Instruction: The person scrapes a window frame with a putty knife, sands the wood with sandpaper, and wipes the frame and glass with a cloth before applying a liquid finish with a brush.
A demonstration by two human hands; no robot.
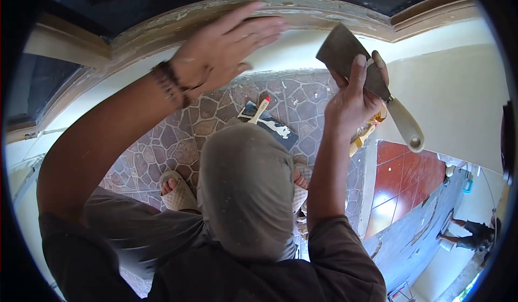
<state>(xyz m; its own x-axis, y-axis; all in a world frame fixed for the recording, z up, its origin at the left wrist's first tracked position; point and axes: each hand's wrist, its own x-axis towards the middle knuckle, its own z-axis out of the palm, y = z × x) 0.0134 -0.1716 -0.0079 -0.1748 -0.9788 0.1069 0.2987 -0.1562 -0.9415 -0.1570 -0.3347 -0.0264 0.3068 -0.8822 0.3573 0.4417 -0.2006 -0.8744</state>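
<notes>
My left hand (226, 46) is open, fingers stretched out and slightly smeared by motion, in front of the wooden window frame (167, 29) with its chipped, patchy surface. My right hand (356, 94) grips a putty knife (342, 51) by its blade, the thumb lying across the metal. The wide blade points up toward the sill, while the pale handle (404, 121) with a hole in its end hangs down to the right. Below, on the floor, a brush (260, 109) with a red-tipped handle lies over a dark flat plate (283, 132) smeared with white paste.
Stone-patterned tiles (172, 145) cover the floor around my slippered feet (179, 191). A second wooden-handled tool (362, 140) lies behind my right forearm. Red tiles (396, 178) begin to the right beside the pale wall (453, 97). Another person (477, 234) is at the far right.
</notes>
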